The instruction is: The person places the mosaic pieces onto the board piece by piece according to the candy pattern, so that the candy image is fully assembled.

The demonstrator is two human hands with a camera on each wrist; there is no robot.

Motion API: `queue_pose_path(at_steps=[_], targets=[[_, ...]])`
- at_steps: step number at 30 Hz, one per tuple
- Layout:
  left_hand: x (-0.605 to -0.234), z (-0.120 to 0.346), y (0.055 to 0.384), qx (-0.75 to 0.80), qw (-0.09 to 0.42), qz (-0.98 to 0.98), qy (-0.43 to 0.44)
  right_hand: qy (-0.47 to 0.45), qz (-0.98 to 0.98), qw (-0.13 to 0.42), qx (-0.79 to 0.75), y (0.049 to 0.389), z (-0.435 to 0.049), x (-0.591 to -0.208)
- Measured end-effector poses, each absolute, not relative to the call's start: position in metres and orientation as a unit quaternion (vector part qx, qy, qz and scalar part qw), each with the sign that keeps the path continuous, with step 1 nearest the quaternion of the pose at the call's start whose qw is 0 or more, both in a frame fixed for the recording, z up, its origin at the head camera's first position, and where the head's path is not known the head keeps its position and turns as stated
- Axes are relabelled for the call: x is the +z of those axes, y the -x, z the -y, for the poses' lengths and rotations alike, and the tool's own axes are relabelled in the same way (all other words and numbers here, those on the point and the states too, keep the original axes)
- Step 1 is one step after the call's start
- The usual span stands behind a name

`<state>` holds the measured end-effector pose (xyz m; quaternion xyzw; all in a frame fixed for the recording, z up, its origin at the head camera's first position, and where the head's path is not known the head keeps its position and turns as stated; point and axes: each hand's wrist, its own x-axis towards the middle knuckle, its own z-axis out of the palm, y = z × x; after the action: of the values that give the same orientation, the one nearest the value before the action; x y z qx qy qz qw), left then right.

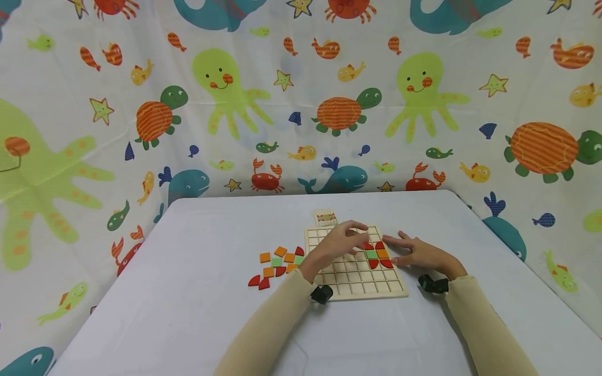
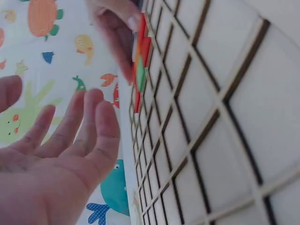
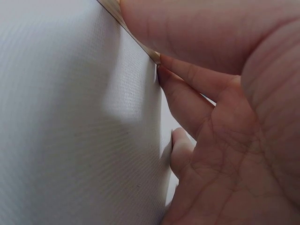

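Observation:
A wooden grid board point(image 1: 348, 288) lies on the table. On its right part sit several red quarter-round pieces point(image 1: 386, 263), a green square point(image 1: 371, 254) and an orange square point(image 1: 383, 254). Over the board's upper middle hovers my left hand point(image 1: 339, 243), fingers loosely bent; the left wrist view shows its palm point(image 2: 51, 173) with nothing in it. My right hand point(image 1: 423, 254) rests at the board's right side. In the right wrist view its thumb point(image 3: 187, 33) and fingers touch the board's edge point(image 3: 140, 49).
Left of the board lie loose orange squares point(image 1: 265, 257), green squares point(image 1: 276, 262) and red quarter-rounds point(image 1: 254, 281). A small pattern card point(image 1: 324, 218) lies beyond the board's far edge. A sea-animal curtain point(image 1: 291, 104) hangs behind the white table point(image 1: 188, 292).

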<state>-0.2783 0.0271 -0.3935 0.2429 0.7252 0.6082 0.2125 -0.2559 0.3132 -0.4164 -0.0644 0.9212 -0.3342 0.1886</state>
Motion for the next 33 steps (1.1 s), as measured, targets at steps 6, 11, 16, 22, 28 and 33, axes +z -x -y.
queue_pose_path(at_steps=[6,11,16,22,28,33], targets=[[-0.385,0.002,0.279,0.664,0.22,-0.671,-0.246,0.066,-0.922,0.187,-0.332,0.258,-0.314,-0.419],[-0.38,0.03,0.281,0.679,0.194,-0.667,-0.239,0.073,-0.924,0.18,-0.33,0.259,-0.314,-0.421],[-0.38,0.056,0.283,0.68,0.171,-0.681,-0.211,0.077,-0.923,0.179,-0.331,0.26,-0.317,-0.42],[-0.382,0.08,0.282,0.679,0.14,-0.693,-0.197,0.08,-0.927,0.177,-0.322,0.258,-0.318,-0.42],[-0.381,0.094,0.284,0.644,0.11,-0.734,-0.185,0.08,-0.926,0.177,-0.323,0.257,-0.318,-0.419],[-0.382,0.106,0.287,0.582,0.099,-0.791,-0.157,0.079,-0.926,0.179,-0.322,0.257,-0.316,-0.418]])
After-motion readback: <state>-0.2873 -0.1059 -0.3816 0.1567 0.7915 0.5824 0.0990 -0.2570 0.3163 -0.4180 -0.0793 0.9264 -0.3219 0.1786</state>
